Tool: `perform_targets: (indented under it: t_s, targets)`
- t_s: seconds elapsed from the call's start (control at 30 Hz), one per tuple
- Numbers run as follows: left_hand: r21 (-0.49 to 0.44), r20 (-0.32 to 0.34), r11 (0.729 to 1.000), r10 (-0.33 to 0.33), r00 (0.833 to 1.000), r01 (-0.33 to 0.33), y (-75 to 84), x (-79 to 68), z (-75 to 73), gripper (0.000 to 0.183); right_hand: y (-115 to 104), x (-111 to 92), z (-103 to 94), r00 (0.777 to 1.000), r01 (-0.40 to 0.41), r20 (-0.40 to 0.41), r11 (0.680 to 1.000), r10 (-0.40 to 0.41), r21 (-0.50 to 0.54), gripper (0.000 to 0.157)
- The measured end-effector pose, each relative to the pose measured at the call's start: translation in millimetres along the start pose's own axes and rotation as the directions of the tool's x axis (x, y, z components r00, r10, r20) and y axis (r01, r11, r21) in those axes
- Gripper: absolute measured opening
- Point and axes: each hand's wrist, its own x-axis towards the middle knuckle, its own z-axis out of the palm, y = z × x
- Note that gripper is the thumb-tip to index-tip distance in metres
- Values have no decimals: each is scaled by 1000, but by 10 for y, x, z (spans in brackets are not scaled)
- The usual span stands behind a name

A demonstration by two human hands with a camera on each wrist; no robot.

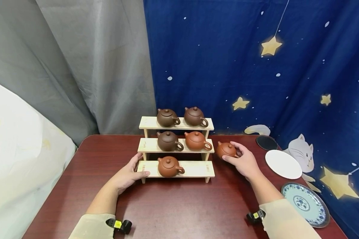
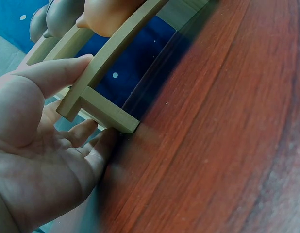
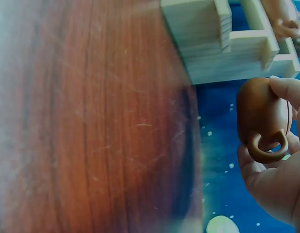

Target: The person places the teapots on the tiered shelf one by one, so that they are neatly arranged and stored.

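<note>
My left hand [image 1: 128, 175] grips the left end of a three-tier wooden rack [image 1: 194, 168], thumb on the lowest board and fingers around its end. In the right hand [image 1: 243, 162] is a reddish-brown clay teapot [image 1: 226, 150], pinched by its body to the right of the rack; its looped handle shows in the right wrist view. Two dark brown teapots [image 1: 167, 118] stand on the top tier. The middle tier bears a dark brown teapot [image 1: 168, 141] and a reddish one [image 1: 195, 141]. Another reddish teapot [image 1: 169, 166] sits on the bottom tier.
Along the right edge of the dark red table [image 1: 179, 205] lie a black oval dish [image 1: 267, 142], a white oval plate [image 1: 283, 164] and a blue-patterned plate [image 1: 305, 204]. A grey curtain [image 1: 107, 66] and a blue starry curtain [image 1: 212, 66] hang behind the table.
</note>
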Motion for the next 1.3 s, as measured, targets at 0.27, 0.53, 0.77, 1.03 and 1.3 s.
perform_targets:
  t_s: [0.27,0.53,0.77,1.03,1.3]
  targets:
    - [-16,2,1000,1,1000,-1,-7,5,-8,112,-211,-230,-68,998,59,-25,998,-59,13,78]
    - [-26,6,1000,2,1000,-1,-17,13,-2,112,-414,-468,9,988,154,-29,982,-152,106,74]
    - [-24,1,1000,10,1000,-10,-20,19,3,111,-541,-598,163,968,239,32,957,-247,167,74]
    - [-31,2,999,11,1000,-11,-28,25,1,111,-544,-612,438,957,221,154,960,-248,173,77]
    - [-37,3,999,19,1000,-19,-39,26,-2,111,-547,-544,642,948,191,228,969,-223,156,79]
